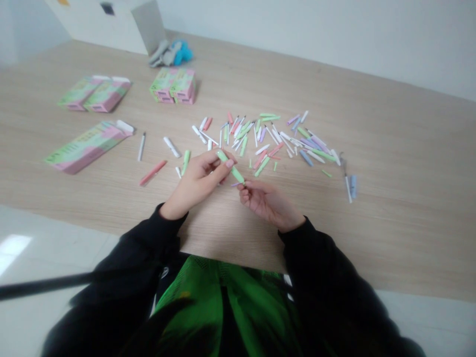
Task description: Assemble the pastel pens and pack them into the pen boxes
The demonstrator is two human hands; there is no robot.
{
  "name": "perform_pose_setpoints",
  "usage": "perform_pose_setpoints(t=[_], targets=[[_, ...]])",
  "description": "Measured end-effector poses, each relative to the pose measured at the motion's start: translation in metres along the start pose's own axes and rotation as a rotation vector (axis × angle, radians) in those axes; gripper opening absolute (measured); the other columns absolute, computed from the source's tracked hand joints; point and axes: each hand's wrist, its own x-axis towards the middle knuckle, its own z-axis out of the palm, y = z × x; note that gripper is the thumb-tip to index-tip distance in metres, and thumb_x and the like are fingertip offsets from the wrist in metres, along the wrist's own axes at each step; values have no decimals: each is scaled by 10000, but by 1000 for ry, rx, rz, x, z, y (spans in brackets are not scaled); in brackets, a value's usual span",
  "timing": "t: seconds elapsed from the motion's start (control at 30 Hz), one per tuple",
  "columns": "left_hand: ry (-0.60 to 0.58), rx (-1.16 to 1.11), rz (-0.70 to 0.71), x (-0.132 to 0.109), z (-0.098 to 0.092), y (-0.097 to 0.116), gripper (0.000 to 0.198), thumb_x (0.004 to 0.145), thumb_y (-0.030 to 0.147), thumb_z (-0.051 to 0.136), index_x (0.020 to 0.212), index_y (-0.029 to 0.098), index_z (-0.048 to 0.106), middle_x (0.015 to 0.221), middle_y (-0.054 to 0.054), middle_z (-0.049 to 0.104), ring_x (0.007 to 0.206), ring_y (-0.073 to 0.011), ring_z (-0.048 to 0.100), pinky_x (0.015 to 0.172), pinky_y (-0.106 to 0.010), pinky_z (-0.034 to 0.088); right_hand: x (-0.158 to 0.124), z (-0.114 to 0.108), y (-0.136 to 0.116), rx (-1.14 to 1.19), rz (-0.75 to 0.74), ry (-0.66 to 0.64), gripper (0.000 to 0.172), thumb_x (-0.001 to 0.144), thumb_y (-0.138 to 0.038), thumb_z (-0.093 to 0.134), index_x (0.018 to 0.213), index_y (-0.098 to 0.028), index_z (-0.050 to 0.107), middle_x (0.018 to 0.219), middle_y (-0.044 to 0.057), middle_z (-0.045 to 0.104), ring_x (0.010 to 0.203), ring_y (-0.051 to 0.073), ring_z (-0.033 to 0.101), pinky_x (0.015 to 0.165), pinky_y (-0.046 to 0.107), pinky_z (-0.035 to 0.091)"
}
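Pinching a pale green pen barrel [231,167] in the left hand [197,184], with thumb and fingers curled closed around its near half, apparently to steady the piece in the air above the bench [390,238]. Meeting the barrel's lower end with the right hand [269,204], only part closed and turned palm upward, its fingertips seemingly bracing that end rather than bearing the weight. Holding the work up off the wood and close to the body, probably for a clear downward view and for fine control, with the black sleeve [150,248] of each arm angled inward over a green mesh garment [223,302]. Showing a tiny lilac sliver [236,184] just beside the right fingertips, too small to identify. Working just in front of a loose heap of pen parts [256,141] in white, coral, green, lilac and blue, unsorted but within easy reach of both hands. Leaving a white pen [141,147] and a coral pen [152,172] apart from the heap, off to the left. Keeping pink-and-green cardboard boxes [173,85] farther back, out of the way of the hands, with one long box [87,147] lying flat at the left. Placing small scissors [344,166] at the heap's right side, touching distance from a blue pen piece [353,186]
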Motion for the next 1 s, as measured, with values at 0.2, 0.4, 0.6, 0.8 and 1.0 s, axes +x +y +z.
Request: perform_pose_setpoints(t=[0.2, 0.4, 0.6, 0.8, 1.0], targets=[[20, 37, 13, 0, -1, -2, 337, 924, 505, 665, 886, 171, 679, 593, 25, 542, 539, -112, 489, 540, -251, 389, 1, -1, 1, -93, -99, -11, 53, 826, -72, 709, 810, -122, 712, 780, 8, 653, 678, 51, 589, 644, 121, 532], [21, 11, 12, 0, -1, -3, 344, 922, 514, 666, 891, 171, 664, 591, 30, 535, 534, -111, 486, 541, -251, 392, 2, -3, 3, -203, -198, -17, 67, 773, -117, 791, 801, -145, 737, 792, -3, 650, 698, 59, 569, 663, 163, 522], [18, 2, -4, -1, 0, -5, 345, 912, 523, 675, 865, 182, 650, 582, 31, 531, 541, -119, 494, 553, -261, 395, 3, -2, 8, -269, -240, -36, 132, 781, -244, 821, 777, -144, 735, 779, 1, 618, 678, 66, 520, 627, 191, 474], [18, -36, 15, 0, 0, -3, 348, 909, 530, 676, 866, 185, 651, 602, 26, 536, 538, -116, 501, 549, -261, 406, 4, 1, 9, -240, -243, -10, 164, 720, -273, 857, 727, -161, 737, 739, -16, 591, 641, 61, 469, 580, 181, 433], [34, -77, 4, -1, -1, -3, 357, 907, 539, 670, 852, 188, 636, 603, 24, 540, 535, -118, 499, 543, -261, 409, 2, 1, 5, -231, -261, 34, 167, 694, -261, 858, 742, -150, 744, 741, -16, 585, 634, 56, 460, 570, 191, 410]])
